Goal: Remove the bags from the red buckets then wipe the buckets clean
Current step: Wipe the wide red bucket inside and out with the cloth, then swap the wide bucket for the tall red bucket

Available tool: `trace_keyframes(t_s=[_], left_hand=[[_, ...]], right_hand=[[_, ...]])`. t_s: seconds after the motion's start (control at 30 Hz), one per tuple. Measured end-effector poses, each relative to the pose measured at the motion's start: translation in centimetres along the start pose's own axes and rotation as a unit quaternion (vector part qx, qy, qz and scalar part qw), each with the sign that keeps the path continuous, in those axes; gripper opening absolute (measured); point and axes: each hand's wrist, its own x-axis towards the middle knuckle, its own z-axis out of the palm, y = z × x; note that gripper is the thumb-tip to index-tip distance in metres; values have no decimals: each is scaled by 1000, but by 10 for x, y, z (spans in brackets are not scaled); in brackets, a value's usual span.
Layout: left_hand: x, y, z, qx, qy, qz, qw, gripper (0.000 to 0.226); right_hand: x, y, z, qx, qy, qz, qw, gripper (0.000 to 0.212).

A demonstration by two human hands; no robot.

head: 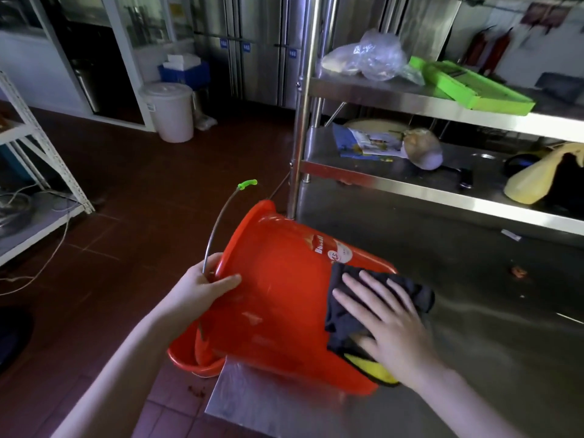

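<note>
A red bucket (278, 298) lies on its side on the steel table (474, 311), with its mouth over the table's left edge and its base to the right. My left hand (202, 286) grips the rim where the wire handle (221, 219) joins. My right hand (388, 320) presses flat, fingers spread, on a dark cloth with a yellow edge (350, 330) against the bucket's base end. A second red bucket (189, 358) shows partly below the table edge, mostly hidden by the first.
A steel shelf unit (442, 109) stands on the table's back, carrying a clear plastic bag (369, 55), a green tray (474, 86) and a yellow bag (534, 181). A white lidded bin (170, 112) stands on the brown tiled floor. A white rack (38, 147) is at left.
</note>
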Motion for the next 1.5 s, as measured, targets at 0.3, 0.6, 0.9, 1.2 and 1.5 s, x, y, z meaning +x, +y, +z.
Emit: trace_keyframes(t_s=[0.3, 0.6, 0.9, 1.2, 1.5], left_hand=[[9, 27, -47, 101, 85, 125, 983, 37], [-8, 21, -90, 416, 142, 267, 858, 39], [-47, -41, -92, 510, 172, 269, 799, 46], [-112, -61, -76, 534, 203, 245, 783, 45], [-188, -111, -111, 619, 229, 232, 715, 36]], right_hand=[[37, 20, 20, 191, 32, 245, 950, 44], [45, -39, 77, 97, -165, 252, 949, 52], [56, -106, 50, 156, 73, 162, 972, 26], [95, -194, -8, 359, 136, 132, 914, 31], [141, -292, 10, 348, -128, 262, 891, 71]])
